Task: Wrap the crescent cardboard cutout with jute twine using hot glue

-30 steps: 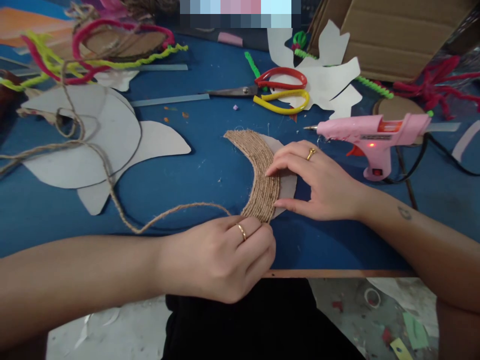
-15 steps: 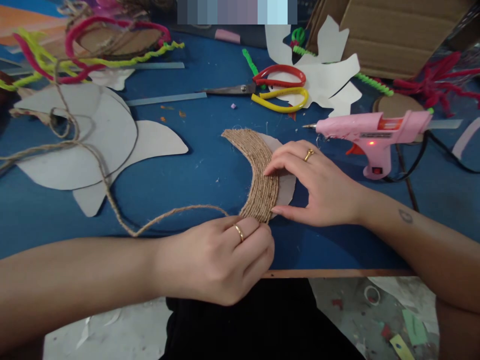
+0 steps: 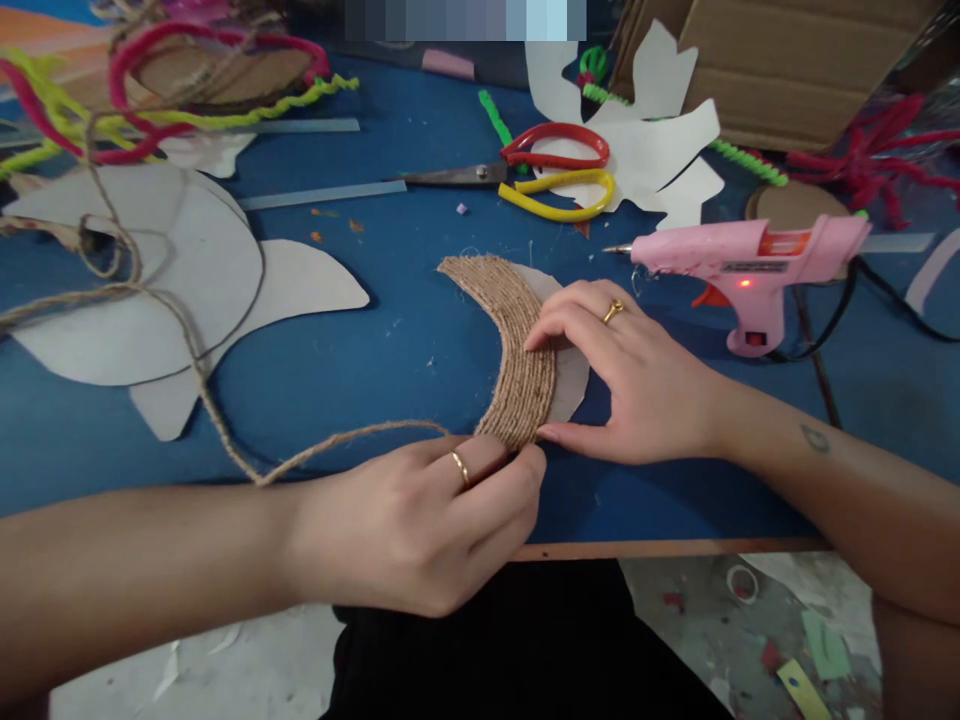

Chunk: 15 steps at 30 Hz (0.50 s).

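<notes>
A curved card piece (image 3: 574, 375) lies on the blue table, much of it covered by rows of brown twine (image 3: 517, 340). My left hand (image 3: 442, 520) is closed at its lower end, fingers pinched together where the loose twine (image 3: 352, 434) runs in; the fingertips are partly hidden. My right hand (image 3: 637, 370) rests at the right side of the piece, index fingertip on the twine rows and thumb at the lower right edge, holding it between them. To the right lies a pink glue gun (image 3: 757, 265) with its red light lit.
Scissors (image 3: 517, 175) with red and yellow handles lie beyond the piece, near white cutouts (image 3: 660, 150). Grey card shapes (image 3: 165, 280) sit at the left, crossed by twine. Pipe cleaners (image 3: 150, 130) lie upper left, cardboard (image 3: 787, 70) upper right. The table's front edge (image 3: 675, 548) is near.
My left hand has shifted slightly left at the lower end of the piece, and the loose twine has moved a little with it. My right hand has barely moved.
</notes>
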{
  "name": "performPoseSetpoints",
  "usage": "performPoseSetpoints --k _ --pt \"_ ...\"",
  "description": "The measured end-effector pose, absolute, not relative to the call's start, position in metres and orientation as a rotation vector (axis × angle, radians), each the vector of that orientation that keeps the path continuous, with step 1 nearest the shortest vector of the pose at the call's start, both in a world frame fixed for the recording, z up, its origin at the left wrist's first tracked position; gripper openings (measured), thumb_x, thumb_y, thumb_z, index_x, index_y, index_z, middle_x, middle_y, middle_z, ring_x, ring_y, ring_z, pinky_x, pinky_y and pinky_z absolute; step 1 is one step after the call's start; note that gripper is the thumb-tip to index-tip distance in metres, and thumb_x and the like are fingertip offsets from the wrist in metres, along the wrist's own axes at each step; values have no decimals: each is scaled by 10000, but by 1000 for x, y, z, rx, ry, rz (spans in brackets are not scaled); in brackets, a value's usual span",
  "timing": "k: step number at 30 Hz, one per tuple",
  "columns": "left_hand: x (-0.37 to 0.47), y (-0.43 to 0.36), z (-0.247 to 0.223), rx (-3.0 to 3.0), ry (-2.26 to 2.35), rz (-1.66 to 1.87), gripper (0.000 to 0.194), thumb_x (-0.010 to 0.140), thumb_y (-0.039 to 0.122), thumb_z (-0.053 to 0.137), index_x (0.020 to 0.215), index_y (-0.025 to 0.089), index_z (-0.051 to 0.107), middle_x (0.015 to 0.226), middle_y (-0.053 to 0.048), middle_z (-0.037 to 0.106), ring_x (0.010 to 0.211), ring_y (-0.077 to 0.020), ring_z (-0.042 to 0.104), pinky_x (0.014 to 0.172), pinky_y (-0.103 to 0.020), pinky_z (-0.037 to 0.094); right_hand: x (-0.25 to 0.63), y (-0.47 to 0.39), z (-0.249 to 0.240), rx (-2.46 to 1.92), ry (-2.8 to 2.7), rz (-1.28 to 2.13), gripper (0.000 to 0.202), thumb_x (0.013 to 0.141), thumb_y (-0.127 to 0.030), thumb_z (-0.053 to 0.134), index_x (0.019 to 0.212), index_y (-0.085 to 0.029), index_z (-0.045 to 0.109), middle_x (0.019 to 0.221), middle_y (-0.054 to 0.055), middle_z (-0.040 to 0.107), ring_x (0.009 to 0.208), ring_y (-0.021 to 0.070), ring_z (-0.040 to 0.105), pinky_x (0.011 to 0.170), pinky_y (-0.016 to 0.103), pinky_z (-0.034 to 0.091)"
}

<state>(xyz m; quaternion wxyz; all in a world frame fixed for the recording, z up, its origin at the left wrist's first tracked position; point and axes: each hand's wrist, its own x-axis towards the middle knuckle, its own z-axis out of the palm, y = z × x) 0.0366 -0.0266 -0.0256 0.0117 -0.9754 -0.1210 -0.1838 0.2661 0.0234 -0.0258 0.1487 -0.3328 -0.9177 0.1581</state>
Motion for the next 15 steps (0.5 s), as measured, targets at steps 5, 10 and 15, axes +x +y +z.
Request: performPoseSetpoints --k 5,10,15 --pt "36 -26 -24 -3041 -364 -568 238 925 75 437 985 69 667 1031 -118 679 849 -200 653 729 -292 535 266 24 -26 -962 -2642 446 497 729 -474 695 1067 -174 489 1104 131 536 1044 289 492 911 466 409" --pt "37 -26 -24 -3032 -352 -591 224 914 76 454 988 61 665 1029 -141 683 829 -206 662 708 -302 539 266 25 -27 -957 -2643 456 504 731 -490 690 1070 -180 485 1107 128 535 1048 289 489 920 473 405" --pt "36 -25 -25 -3045 -347 -607 230 913 60 439 987 46 656 1022 -155 687 837 -218 669 701 -307 541 267 25 -28 -965 -2652 451 504 741 -496 684 1074 -174 488 1120 130 531 1061 291 486 931 466 401"
